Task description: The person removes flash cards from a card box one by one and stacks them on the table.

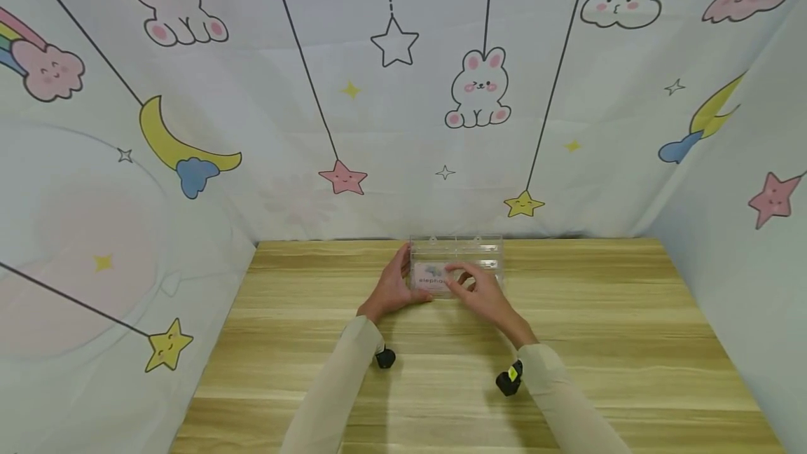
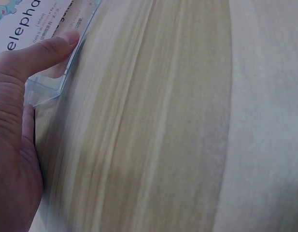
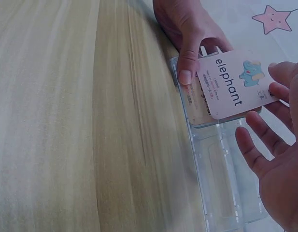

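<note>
A clear plastic box point(image 3: 238, 166) with compartments lies at the back of the table. My left hand point(image 1: 392, 289) grips its left end; in the left wrist view the thumb point(image 2: 52, 50) lies over the near edge. A white card point(image 3: 231, 89) printed "elephant", with a blue elephant picture, sits askew above another card point(image 3: 196, 108) in the left compartment. My right hand point(image 3: 284, 159) pinches the elephant card's far corner between thumb and forefinger, its other fingers spread. The compartment to the right shows only clear plastic.
The wood-grain table point(image 1: 441, 384) spreads out in front of the box. Behind it hangs a white cloth backdrop point(image 1: 403, 125) printed with stars, rabbits and moons, which also covers both sides. A black wrist camera point(image 1: 509, 378) sits below the right wrist.
</note>
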`<state>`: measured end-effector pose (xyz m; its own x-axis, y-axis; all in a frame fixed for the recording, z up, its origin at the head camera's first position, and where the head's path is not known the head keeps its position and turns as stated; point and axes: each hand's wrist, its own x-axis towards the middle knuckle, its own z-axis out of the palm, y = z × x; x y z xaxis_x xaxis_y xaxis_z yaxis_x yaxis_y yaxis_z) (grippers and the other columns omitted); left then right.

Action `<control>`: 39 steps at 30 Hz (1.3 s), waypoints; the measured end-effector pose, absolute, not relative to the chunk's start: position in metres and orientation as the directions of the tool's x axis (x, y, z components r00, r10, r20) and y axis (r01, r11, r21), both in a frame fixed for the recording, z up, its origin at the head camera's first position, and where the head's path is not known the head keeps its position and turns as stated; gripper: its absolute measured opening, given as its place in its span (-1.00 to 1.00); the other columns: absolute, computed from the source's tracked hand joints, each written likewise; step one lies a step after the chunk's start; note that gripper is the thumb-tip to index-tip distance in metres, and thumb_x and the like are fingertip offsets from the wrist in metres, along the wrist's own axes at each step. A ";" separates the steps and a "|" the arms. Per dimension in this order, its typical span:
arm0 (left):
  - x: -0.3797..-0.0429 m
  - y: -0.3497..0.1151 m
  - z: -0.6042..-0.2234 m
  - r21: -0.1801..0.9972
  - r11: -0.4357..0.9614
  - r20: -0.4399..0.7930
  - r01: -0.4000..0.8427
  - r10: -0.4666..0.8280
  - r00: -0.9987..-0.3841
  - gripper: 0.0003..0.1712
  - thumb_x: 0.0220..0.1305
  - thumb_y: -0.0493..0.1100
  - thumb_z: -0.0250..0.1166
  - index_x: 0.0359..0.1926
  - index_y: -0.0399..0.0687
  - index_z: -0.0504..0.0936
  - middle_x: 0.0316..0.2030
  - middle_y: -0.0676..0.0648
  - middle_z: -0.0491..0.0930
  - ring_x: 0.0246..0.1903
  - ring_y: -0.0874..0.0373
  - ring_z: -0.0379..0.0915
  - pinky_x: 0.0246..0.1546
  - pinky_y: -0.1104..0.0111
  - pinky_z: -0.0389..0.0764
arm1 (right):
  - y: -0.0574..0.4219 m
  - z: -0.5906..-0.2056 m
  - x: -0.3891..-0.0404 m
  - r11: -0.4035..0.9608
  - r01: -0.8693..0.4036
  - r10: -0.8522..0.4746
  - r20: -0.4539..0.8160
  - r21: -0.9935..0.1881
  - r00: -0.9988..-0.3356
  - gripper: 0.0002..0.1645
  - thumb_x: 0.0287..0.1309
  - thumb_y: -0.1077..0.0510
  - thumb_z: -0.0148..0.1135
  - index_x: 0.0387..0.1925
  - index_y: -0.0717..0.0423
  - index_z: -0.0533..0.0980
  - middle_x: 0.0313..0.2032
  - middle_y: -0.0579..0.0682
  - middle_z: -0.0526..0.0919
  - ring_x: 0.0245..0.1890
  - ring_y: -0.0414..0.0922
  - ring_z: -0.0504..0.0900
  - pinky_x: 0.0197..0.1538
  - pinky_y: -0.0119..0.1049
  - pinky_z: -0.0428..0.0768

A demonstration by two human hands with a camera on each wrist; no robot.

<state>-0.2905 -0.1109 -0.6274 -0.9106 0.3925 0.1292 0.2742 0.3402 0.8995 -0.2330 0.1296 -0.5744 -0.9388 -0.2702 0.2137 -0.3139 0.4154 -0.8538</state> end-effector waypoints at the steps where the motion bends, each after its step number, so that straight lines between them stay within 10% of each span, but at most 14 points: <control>1: -0.290 -0.111 -0.627 0.899 0.341 0.129 0.274 0.392 -0.911 0.47 -0.12 -0.18 0.76 0.64 -0.17 -0.05 0.54 -0.29 0.17 0.51 -0.07 0.14 0.49 0.24 0.27 | 0.130 -0.574 -0.234 0.416 -0.325 -0.266 0.228 -0.849 -0.937 -0.70 0.42 0.11 0.33 0.12 0.05 0.64 -0.03 -0.02 0.70 -0.19 -0.11 0.65 -0.29 -0.30 0.70; 20: -0.290 -0.111 -0.628 0.899 0.366 0.094 0.243 0.380 -0.920 0.49 -0.14 -0.13 0.77 0.64 -0.15 -0.06 0.55 -0.25 0.17 0.52 -0.01 0.12 0.49 0.31 0.26 | 0.142 -0.567 -0.229 0.368 -0.316 -0.211 0.252 -0.875 -0.944 -0.52 0.24 0.27 0.48 0.18 0.12 0.60 0.12 0.14 0.65 -0.09 0.05 0.72 -0.10 -0.20 0.79; 39: -0.291 -0.113 -0.632 0.899 0.367 0.087 0.239 0.386 -0.918 0.55 -0.12 -0.08 0.77 0.66 -0.11 -0.15 0.57 -0.23 0.10 0.54 0.03 0.07 0.48 0.39 0.22 | 0.192 -0.565 -0.201 0.366 -0.230 -0.237 0.149 -0.902 -0.960 -0.38 0.18 0.37 0.49 0.27 0.09 0.55 0.20 0.20 0.58 -0.23 -0.04 0.75 -0.34 -0.33 0.75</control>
<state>-0.2905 -0.1130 -0.6321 -0.9185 0.3858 0.0869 0.2393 0.3671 0.8989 -0.2005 0.1916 -0.5647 -0.9600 -0.2368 0.1494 -0.2305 0.3656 -0.9018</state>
